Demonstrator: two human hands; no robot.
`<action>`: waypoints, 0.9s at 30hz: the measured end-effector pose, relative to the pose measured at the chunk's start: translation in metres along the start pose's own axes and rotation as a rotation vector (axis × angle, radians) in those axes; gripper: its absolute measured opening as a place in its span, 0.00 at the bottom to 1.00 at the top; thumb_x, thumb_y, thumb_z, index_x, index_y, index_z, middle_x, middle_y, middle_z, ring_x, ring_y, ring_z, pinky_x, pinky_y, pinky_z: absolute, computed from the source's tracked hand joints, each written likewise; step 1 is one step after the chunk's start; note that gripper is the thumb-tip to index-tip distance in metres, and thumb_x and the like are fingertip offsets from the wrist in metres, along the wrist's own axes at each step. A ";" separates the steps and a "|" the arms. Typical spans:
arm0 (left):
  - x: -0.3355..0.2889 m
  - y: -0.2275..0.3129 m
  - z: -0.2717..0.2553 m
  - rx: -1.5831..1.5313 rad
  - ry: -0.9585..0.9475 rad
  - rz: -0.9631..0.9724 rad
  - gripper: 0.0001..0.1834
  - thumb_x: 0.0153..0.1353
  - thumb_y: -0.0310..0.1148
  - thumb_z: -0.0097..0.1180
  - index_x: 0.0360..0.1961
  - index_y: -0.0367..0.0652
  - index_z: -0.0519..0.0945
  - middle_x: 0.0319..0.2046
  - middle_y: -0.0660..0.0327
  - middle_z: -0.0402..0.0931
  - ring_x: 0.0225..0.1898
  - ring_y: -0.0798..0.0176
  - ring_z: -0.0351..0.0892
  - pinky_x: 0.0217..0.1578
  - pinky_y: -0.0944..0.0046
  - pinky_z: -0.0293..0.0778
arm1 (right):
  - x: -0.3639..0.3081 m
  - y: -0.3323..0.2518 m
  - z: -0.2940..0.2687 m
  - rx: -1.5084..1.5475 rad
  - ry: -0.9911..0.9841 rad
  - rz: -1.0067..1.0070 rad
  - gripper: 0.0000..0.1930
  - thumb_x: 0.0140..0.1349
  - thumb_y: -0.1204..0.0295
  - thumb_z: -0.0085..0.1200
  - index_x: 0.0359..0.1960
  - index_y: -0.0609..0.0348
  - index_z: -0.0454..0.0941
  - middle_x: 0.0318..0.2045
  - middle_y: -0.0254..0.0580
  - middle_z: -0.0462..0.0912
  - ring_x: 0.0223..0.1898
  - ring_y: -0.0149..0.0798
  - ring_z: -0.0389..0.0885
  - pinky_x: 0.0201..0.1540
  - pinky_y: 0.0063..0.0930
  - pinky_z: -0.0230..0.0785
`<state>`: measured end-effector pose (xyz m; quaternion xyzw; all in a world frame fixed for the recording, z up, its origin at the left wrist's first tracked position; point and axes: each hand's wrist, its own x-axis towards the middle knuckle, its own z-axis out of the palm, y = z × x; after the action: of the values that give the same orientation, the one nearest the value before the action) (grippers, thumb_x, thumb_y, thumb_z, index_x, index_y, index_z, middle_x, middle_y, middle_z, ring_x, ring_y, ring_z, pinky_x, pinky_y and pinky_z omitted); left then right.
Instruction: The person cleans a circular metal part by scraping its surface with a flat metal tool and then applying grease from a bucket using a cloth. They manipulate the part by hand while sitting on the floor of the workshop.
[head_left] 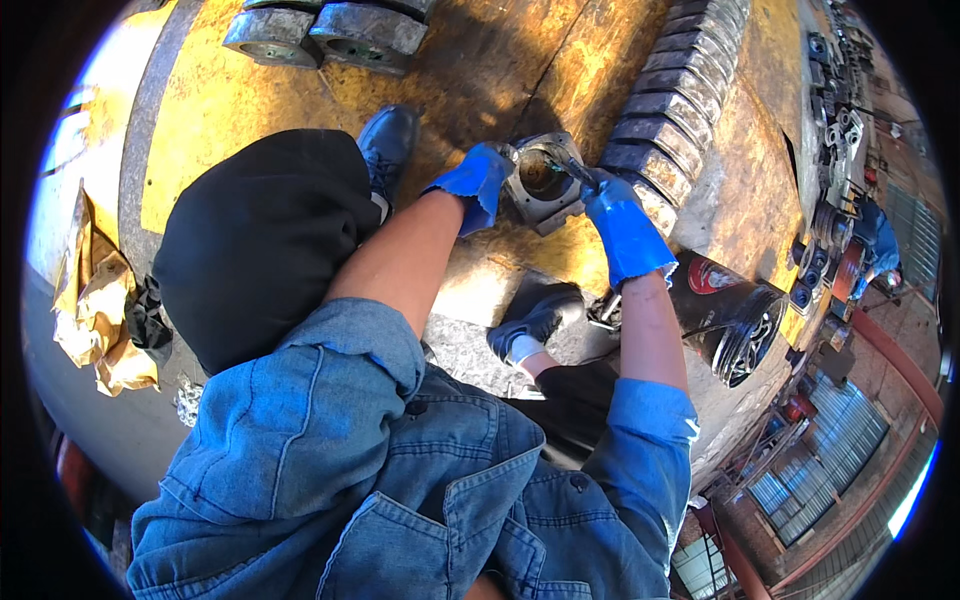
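Observation:
A square-sided grey metal housing (548,214) with a round bore sits on the yellow, stained floor in front of me. My left hand (476,184), in a blue rubber glove, is closed at the housing's left edge, with its fingertips near the upper rim. My right hand (622,222), also gloved in blue, closes round a narrow dark metal tool (577,169). That tool points left over the bore, and its tip reaches the opening's edge. Its exact kind is too small to tell. Shadow darkens the inside of the bore.
To the right runs a long row of stacked metal blocks (668,105). Thick ring-shaped metal parts (368,34) stand at the far left. A black drum (712,308) lies near my right forearm. Crumpled brown paper (98,300) is at left. Another person (878,245) is at far right.

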<state>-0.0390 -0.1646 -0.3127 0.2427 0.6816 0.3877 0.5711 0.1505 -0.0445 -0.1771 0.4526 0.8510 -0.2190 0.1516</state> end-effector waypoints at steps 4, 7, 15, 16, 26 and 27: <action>-0.004 0.002 -0.001 -0.151 0.013 -0.040 0.04 0.51 0.21 0.59 0.29 0.40 0.82 0.25 0.68 0.75 0.29 0.70 0.68 0.29 0.63 0.67 | -0.005 -0.011 -0.004 0.124 -0.058 0.125 0.13 0.62 0.66 0.49 0.45 0.51 0.81 0.35 0.51 0.84 0.36 0.51 0.82 0.37 0.39 0.74; -0.006 0.006 -0.002 -0.130 0.005 -0.035 0.05 0.51 0.22 0.59 0.30 0.40 0.83 0.26 0.67 0.76 0.29 0.70 0.69 0.29 0.63 0.67 | -0.016 -0.020 -0.013 0.250 -0.145 0.204 0.12 0.63 0.66 0.49 0.43 0.55 0.81 0.34 0.55 0.83 0.36 0.56 0.83 0.37 0.41 0.75; 0.011 -0.011 0.015 0.075 -0.054 0.060 0.07 0.56 0.25 0.58 0.36 0.40 0.83 0.31 0.64 0.81 0.33 0.68 0.74 0.35 0.62 0.72 | -0.035 -0.002 0.016 0.412 -0.083 0.214 0.15 0.63 0.65 0.51 0.38 0.68 0.80 0.26 0.55 0.83 0.28 0.47 0.83 0.29 0.36 0.73; 0.019 -0.032 0.006 -0.044 -0.025 0.083 0.07 0.55 0.25 0.58 0.36 0.40 0.84 0.30 0.65 0.81 0.31 0.69 0.74 0.33 0.63 0.71 | -0.029 -0.028 0.007 0.487 -0.153 0.280 0.16 0.63 0.64 0.51 0.39 0.68 0.80 0.26 0.54 0.83 0.27 0.45 0.83 0.29 0.35 0.73; -0.023 0.010 -0.005 -0.551 -0.174 -0.074 0.12 0.61 0.25 0.52 0.46 0.41 0.80 0.37 0.61 0.81 0.35 0.64 0.77 0.38 0.62 0.73 | -0.062 -0.046 -0.009 1.107 -0.296 0.570 0.12 0.68 0.66 0.45 0.46 0.52 0.80 0.30 0.37 0.85 0.21 0.25 0.72 0.21 0.21 0.61; -0.023 0.010 -0.002 -0.588 -0.184 -0.096 0.13 0.62 0.25 0.51 0.47 0.41 0.80 0.39 0.61 0.81 0.36 0.63 0.78 0.39 0.62 0.74 | -0.067 -0.049 -0.008 1.198 -0.271 0.582 0.12 0.68 0.67 0.45 0.45 0.51 0.80 0.30 0.36 0.85 0.22 0.25 0.72 0.22 0.21 0.62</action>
<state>-0.0366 -0.1770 -0.2911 0.0686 0.4962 0.5172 0.6940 0.1461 -0.1121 -0.1282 0.6377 0.3997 -0.6576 0.0328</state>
